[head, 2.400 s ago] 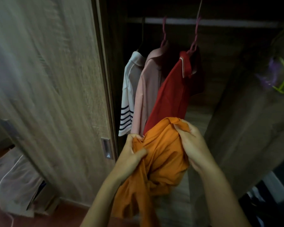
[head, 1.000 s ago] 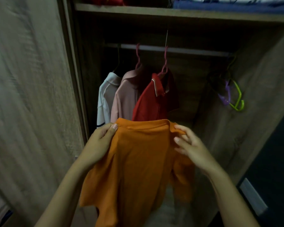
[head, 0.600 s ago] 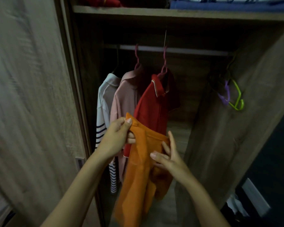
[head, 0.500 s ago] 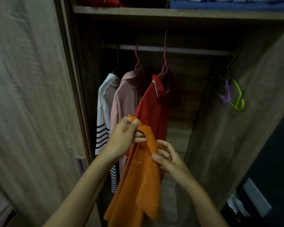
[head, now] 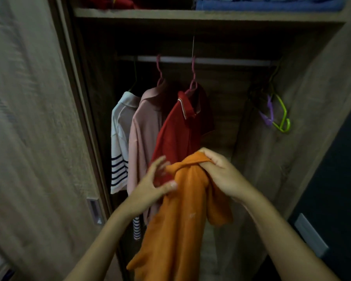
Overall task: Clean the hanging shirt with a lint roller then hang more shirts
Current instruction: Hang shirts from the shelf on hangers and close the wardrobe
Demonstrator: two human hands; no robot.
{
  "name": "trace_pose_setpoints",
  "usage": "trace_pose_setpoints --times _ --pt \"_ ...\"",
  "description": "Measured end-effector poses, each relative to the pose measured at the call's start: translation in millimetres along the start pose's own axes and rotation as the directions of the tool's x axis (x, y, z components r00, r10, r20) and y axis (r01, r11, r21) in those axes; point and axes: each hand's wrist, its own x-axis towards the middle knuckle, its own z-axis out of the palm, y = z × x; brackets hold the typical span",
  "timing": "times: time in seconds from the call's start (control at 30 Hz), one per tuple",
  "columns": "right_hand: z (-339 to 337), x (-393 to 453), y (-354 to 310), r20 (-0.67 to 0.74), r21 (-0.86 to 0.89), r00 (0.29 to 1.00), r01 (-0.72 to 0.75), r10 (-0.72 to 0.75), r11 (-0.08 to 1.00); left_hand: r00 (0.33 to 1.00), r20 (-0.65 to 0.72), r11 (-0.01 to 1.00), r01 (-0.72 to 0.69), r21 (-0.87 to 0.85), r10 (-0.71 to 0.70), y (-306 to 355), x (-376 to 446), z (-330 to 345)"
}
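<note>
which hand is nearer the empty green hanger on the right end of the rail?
Right. The right hand, shut on the orange shirt, sits below and left of the green hanger. The left hand, fingers spread, is farther left, before the red polo.

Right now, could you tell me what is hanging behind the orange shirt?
Behind the orange shirt hangs a red polo on a pink hanger; its lower part is covered, so its hem cannot be seen.

Three shirts hang from the metal wardrobe rail [head: 211, 61]: a white striped shirt [head: 119, 138] leftmost, a pink collared shirt [head: 144, 134] beside it, a red polo shirt [head: 178, 130] rightmost. Before the rail, a bunched orange shirt [head: 180, 216] hangs from the right hand [head: 221, 173], the left hand [head: 152, 187] at its left edge. Empty plastic hangers [head: 276, 114] hang at the rail's right end; a wooden shelf [head: 190, 15] lies above.
</note>
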Motion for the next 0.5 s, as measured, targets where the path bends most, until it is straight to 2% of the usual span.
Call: trace_pose_setpoints --times 0.1,0.17,0.27,0.33,0.4,0.5 --pt "-0.7 2.7 -12.3 0.038 0.167 0.999 -0.030 0.024 0.985 0.975 0.188 0.990 0.132 -0.048 -0.121 -8.5 -7.0 28.4" --pt "-5.7 3.5 -17.7 0.010 0.227 0.999 -0.038 0.037 0.973 0.957 0.262 0.986 0.150 -0.073 -0.126 -11.0 -7.3 39.8" --pt "-21.1 4.4 -19.1 -0.201 0.252 0.976 -0.030 0.083 0.967 0.922 0.345 0.967 0.227 -0.118 -0.174 -8.2 -6.4 37.2" --pt "-36.6 3.6 -19.6 -0.374 0.272 0.922 0.000 0.105 0.962 0.902 0.389 0.978 0.210 -0.013 -0.189 -11.9 -7.0 27.5" --pt "-53.0 -0.4 -22.8 -0.482 0.256 0.872 0.049 0.084 0.965 0.875 0.423 0.969 0.175 0.175 -0.234 -18.1 -11.7 16.7" --pt "-77.7 -9.9 -27.1 -0.604 0.275 0.789 0.073 0.114 0.959 0.893 0.342 0.913 0.155 0.378 -0.293 -29.0 -18.1 -3.3"
